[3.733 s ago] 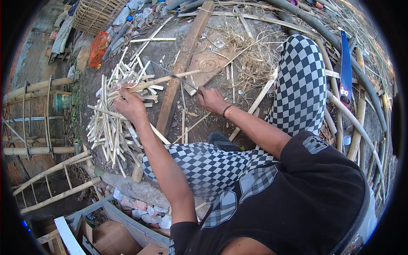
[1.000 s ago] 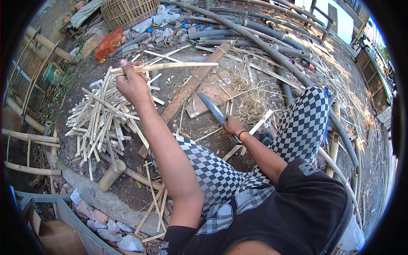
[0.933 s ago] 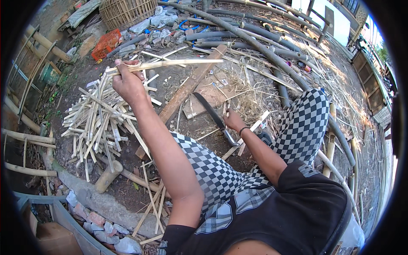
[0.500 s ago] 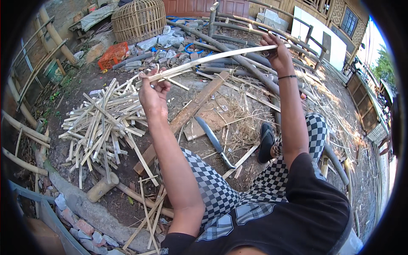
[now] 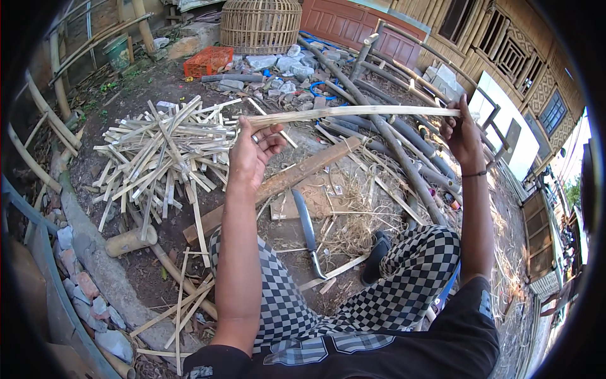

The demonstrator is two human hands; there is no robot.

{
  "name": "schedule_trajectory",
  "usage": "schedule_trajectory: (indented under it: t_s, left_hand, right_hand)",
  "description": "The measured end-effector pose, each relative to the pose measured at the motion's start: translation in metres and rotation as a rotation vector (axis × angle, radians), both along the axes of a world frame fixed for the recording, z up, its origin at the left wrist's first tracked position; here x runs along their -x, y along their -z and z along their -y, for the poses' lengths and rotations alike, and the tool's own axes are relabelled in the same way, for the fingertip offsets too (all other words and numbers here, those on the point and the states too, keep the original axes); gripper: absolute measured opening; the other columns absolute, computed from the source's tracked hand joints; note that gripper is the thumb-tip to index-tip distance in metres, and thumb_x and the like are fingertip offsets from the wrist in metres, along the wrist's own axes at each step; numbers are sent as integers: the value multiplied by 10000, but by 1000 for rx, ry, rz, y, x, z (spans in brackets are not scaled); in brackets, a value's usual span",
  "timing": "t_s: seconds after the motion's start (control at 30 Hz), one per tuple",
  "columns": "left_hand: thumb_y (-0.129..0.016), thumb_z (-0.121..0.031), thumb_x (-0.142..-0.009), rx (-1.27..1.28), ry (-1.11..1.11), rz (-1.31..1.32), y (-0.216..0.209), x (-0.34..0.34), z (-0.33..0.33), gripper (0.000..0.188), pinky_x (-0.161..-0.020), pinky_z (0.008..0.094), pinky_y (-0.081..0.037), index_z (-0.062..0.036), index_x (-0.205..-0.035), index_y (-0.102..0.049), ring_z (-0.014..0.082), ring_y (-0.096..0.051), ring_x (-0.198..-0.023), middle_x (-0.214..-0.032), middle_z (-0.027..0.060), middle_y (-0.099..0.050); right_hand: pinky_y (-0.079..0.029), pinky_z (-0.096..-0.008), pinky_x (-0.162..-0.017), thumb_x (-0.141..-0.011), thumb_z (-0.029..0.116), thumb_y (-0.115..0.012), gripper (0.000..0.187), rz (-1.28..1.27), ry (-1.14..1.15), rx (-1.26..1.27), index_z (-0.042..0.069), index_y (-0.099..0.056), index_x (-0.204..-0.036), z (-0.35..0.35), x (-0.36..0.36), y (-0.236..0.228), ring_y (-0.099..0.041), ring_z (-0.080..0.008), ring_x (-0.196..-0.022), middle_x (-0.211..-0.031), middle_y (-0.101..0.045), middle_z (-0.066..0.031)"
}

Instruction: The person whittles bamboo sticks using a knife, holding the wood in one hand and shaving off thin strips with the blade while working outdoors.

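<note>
Between my two raised hands stretches a long, pale bamboo strip (image 5: 341,112), almost level with a slight bow. My left hand (image 5: 249,155) holds its left end at the thumb, the other fingers loosely curled. The right end is pinched by my right hand (image 5: 463,134). Below the strip, a machete (image 5: 304,221) with a dark blade and curved handle lies on the ground before my legs. Its blade rests near a flat brown board (image 5: 287,206). To the left is a large heap of split bamboo strips (image 5: 158,158).
A wooden plank (image 5: 278,183) crosses the ground beside the heap. Thin shavings (image 5: 363,221) lie right of the machete. Bamboo poles (image 5: 391,148) stretch behind. Farther back are an orange crate (image 5: 208,62), a woven bamboo cage (image 5: 260,28) and rubble. A cut bamboo piece (image 5: 131,241) lies at left.
The strip has swung from sloping up rightward to nearly level. My right hand has moved right and lower in the view, and my left hand slightly right and lower. The whole view has shifted.
</note>
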State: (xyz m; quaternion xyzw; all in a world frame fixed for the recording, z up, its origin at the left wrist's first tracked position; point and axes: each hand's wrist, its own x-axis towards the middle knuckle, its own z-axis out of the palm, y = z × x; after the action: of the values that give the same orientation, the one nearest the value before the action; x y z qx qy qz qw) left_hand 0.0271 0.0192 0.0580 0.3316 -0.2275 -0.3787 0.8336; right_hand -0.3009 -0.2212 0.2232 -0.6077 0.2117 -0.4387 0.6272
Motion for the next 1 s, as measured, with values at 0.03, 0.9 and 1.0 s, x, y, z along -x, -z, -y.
schedule_trajectory:
  t_s: [0.03,0.9,1.0]
  left_hand:
    - [-289,-514,-1039,3,-27,-23,2,1,0,603,-686,316,-508,24,-1149,-539,196,-655,-794,-1017,146,-662]
    - [-423,-293,-1055,-11,-354,24,11,-11,-11,359,-682,295,-536,-1,-1010,-628,155,-677,-746,-829,105,-678]
    - [-480,-283,-1034,-137,-259,148,5,-18,-19,315,-643,281,-536,3,-1018,-610,153,-684,-707,-804,107,-687]
  right_hand:
    - [-355,-236,-467,-1007,467,-479,398,43,18,-66,83,-553,-930,2,2,10,-438,-102,-512,-593,-432,20]
    - [-306,-253,-491,-1021,492,-419,446,228,167,-111,73,-550,-940,15,26,41,-359,-106,-538,-632,-355,17]
    - [-302,-251,-489,-1021,488,-424,439,280,114,-78,77,-546,-924,29,43,47,-351,-100,-535,-624,-342,22]
